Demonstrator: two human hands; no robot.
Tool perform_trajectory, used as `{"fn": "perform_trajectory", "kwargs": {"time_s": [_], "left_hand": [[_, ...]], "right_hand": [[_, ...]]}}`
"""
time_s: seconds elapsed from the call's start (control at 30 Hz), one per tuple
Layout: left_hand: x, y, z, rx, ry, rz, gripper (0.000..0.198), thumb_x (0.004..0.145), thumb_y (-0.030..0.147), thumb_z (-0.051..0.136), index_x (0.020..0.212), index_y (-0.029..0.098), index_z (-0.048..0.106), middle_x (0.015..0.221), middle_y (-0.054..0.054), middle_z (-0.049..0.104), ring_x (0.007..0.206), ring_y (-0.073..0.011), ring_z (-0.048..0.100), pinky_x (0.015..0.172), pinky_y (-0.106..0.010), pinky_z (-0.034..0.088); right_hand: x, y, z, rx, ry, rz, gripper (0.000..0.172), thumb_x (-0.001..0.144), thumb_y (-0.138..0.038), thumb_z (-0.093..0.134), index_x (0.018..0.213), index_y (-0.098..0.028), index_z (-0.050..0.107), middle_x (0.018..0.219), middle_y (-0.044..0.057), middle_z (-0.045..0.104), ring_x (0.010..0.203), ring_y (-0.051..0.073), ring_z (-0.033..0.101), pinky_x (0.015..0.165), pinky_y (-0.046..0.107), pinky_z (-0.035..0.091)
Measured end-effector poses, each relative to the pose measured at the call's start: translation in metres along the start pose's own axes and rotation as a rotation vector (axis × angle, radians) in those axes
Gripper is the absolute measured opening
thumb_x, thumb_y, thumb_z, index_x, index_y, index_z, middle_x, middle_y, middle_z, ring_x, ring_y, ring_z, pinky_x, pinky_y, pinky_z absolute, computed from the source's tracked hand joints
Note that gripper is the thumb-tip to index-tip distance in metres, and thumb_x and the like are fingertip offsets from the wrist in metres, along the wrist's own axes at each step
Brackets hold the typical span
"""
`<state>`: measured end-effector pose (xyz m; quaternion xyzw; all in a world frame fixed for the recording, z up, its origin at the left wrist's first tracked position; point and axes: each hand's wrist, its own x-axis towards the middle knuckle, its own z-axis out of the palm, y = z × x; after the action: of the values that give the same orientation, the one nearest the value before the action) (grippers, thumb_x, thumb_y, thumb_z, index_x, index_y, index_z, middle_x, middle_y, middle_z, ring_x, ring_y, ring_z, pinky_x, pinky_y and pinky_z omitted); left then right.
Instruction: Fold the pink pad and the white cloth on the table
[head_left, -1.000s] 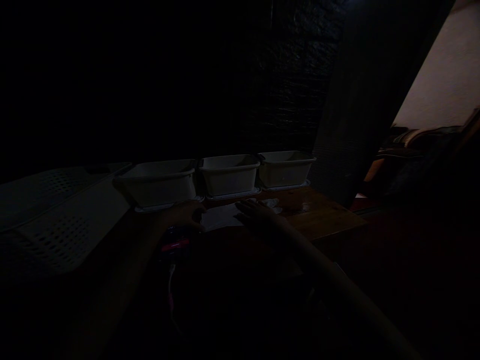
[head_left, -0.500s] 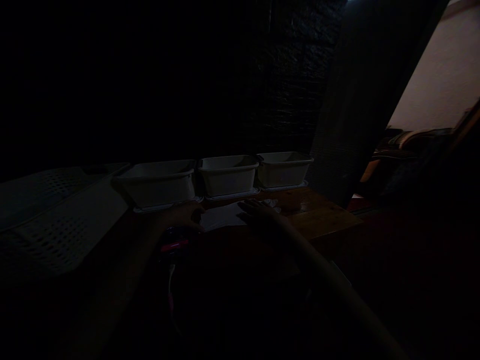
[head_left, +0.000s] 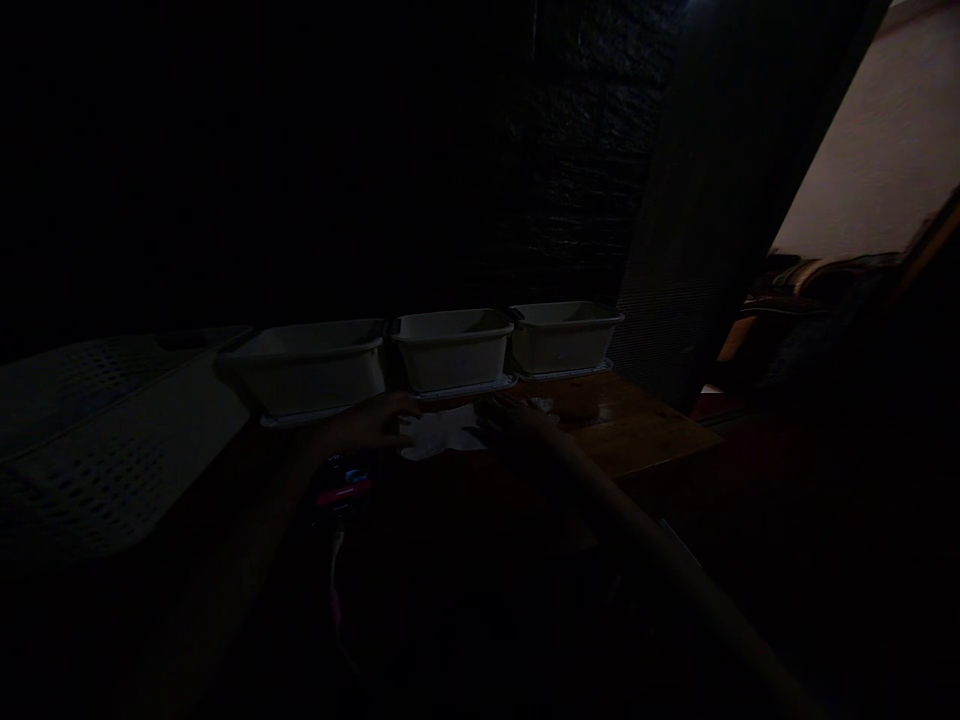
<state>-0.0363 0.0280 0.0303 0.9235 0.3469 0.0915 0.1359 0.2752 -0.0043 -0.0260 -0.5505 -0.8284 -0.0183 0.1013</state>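
Observation:
The view is very dark. A white, flat, cloth-like piece lies on the wooden table. My right hand rests on its right part, palm down with the fingers stretched out. At its left edge is my left hand, fingers apart, the fingertips touching or just over the edge. Just below my left hand sits a dark device with a pink stripe and a small lit area, and a thin cable runs down from it.
Behind the white piece stand three pale tubs in a row, on light trays. A large white perforated basket is at the left. A dark textured wall rises behind.
My left hand has shifted slightly and its fingers reach further over the white piece, whose left part looks more creased. My right hand stays on it. A blue glow now shows on the device.

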Motion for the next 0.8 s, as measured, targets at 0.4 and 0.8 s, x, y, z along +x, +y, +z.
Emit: {"fn": "perform_trajectory", "kwargs": {"time_s": [0.4, 0.8], "left_hand": [[0.006, -0.017, 0.016, -0.024, -0.022, -0.069, 0.042, 0.079, 0.040, 0.071, 0.116, 0.022, 0.066, 0.126, -0.009, 0.065, 0.116, -0.0256, 0.060, 0.099, -0.035, 0.046], [-0.001, -0.019, 0.011, -0.051, -0.053, -0.164, 0.059, 0.074, 0.050, 0.073, 0.123, 0.019, 0.064, 0.130, -0.011, 0.065, 0.114, -0.0269, 0.063, 0.095, -0.034, 0.049]], "right_hand": [[0.013, -0.011, 0.016, 0.016, -0.048, -0.153, 0.061, 0.105, -0.051, 0.029, 0.158, -0.023, 0.035, 0.164, 0.007, 0.026, 0.152, 0.026, 0.028, 0.123, 0.057, 0.021], [0.007, -0.016, 0.008, 0.020, -0.103, -0.064, 0.069, 0.101, -0.063, 0.026, 0.161, -0.028, 0.030, 0.165, 0.004, 0.020, 0.153, 0.032, 0.023, 0.122, 0.060, 0.018]]}}
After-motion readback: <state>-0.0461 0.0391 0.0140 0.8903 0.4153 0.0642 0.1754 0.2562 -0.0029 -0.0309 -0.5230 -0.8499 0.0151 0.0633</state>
